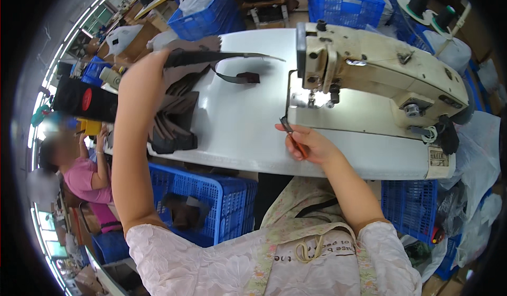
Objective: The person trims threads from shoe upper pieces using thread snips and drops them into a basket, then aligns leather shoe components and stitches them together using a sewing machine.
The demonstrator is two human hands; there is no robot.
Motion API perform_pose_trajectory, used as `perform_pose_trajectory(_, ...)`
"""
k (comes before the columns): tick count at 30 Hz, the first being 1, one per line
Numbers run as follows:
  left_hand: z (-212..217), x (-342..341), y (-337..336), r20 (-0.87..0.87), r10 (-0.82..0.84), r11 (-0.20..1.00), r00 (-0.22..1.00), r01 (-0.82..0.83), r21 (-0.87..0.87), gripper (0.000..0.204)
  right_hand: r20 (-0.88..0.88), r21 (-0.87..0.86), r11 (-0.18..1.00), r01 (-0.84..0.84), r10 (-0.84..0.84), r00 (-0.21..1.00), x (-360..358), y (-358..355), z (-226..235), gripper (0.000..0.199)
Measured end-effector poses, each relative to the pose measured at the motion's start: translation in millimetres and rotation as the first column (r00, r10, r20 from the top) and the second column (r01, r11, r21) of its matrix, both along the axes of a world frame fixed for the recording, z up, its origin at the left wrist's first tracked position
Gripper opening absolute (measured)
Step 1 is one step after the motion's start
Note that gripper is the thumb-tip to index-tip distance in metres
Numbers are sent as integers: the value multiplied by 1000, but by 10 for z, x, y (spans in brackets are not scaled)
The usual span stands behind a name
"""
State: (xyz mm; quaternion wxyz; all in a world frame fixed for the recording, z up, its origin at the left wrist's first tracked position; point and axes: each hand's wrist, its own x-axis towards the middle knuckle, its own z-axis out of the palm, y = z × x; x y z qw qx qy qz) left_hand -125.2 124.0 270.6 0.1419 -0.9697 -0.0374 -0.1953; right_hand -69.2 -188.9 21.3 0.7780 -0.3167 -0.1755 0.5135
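My left hand [143,73] is raised over the left part of the white sewing table [248,132] and grips one end of a long dark strap piece [211,57] that stretches to the right. My right hand [309,143] rests at the table's front edge, just below the needle area, and holds small thread snips with an orange handle [293,136]. A cream industrial sewing machine [380,69] stands on the right of the table, its lamp lit over the needle plate [311,98].
A pile of dark brown fabric pieces [174,119] lies on the table's left. Blue plastic crates stand under the table [211,201], at the right [409,206] and beyond it [343,3]. Another person in pink [84,177] sits at left. Thread cones [420,0] stand at the back right.
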Motion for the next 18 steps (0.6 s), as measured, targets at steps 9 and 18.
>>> perform_pose_trajectory(9,-1148,-1374,-281,-207,118,993,971,-118,17,45,216,-168,984,-55,92,972,-364,81,206,41)
perform_pose_trajectory(18,-1315,-1588,-322,-143,83,982,986,-106,-156,44,371,-449,883,139,43,928,-683,316,343,41)
